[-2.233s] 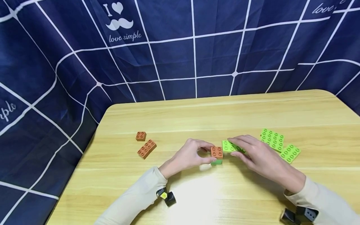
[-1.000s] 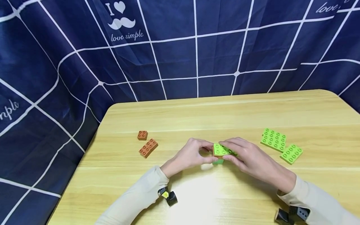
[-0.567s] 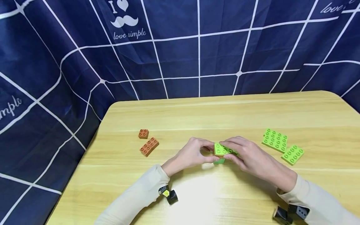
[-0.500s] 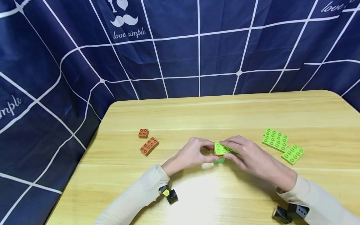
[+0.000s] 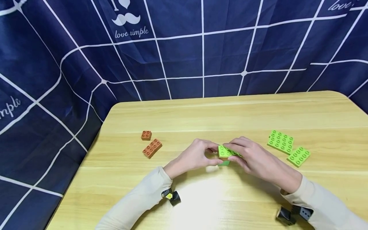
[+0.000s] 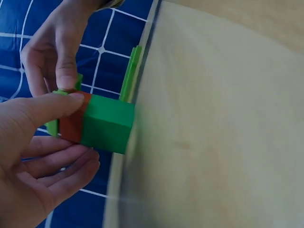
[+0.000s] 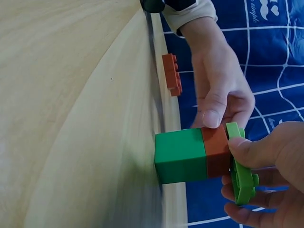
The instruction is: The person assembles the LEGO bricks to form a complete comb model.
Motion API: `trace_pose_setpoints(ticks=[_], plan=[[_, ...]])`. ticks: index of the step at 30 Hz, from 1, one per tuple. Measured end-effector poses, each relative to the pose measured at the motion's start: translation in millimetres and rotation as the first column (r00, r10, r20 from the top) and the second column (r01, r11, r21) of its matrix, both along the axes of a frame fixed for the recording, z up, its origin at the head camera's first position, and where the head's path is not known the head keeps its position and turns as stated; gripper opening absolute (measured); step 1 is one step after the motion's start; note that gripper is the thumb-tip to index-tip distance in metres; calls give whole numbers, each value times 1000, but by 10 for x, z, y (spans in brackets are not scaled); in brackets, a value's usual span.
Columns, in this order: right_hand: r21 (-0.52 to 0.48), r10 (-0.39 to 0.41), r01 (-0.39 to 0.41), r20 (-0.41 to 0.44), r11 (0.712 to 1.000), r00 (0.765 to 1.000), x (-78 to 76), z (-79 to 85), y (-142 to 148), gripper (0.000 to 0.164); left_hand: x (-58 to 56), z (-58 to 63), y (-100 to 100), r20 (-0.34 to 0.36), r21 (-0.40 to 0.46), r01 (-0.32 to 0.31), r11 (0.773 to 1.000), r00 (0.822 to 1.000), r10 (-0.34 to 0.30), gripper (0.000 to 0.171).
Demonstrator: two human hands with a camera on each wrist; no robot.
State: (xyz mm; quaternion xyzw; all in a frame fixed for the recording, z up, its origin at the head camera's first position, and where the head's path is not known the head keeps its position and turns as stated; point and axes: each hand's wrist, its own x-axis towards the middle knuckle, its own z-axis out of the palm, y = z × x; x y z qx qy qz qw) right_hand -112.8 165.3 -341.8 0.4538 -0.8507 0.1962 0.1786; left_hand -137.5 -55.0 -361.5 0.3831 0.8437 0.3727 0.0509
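Observation:
A small stack stands between the hands: a green block [image 7: 180, 154] at the bottom, an orange-brown brick [image 7: 217, 152] on it, and a light green studded plate [image 5: 222, 151] over the top. My left hand [image 5: 195, 155] pinches the orange-brown brick from the left, thumb on the near side. With thumb and fingers, my right hand [image 5: 256, 159] grips the light green plate, whose right part juts out past the stack. In the head view the right fingers cover much of that plate, and only a bit of the green block shows below.
A small square orange-brown brick [image 5: 146, 135] and a pair of orange-brown bricks [image 5: 152, 148] set end to end lie on the left of the wooden table [image 5: 184, 118]. Two light green plates, a larger one [image 5: 280, 142] and a smaller one [image 5: 298, 156], lie at the right.
My right hand has brought the light green plate left from beside the orange-brown brick to over its top. The left hand keeps its pinch; over the last half second both hands barely move.

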Motion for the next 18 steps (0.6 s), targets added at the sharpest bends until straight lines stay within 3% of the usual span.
trace_pose_setpoints(ticks=[7, 13, 18], plan=[[-7, 1, -1, 0, 1000, 1000, -18, -3, 0, 47, 37, 134, -26, -117, -20, -4, 1000, 993, 2, 32], [-7, -10, 10, 16, 1000, 1000, -6, -17, 10, 34, 64, 114, 11, -142, -58, -11, 998, 990, 2, 39], [-13, -4, 4, 23, 1000, 1000, -21, -32, 23, 37, 83, 132, 5, -144, -85, -24, 996, 990, 11, 42]])
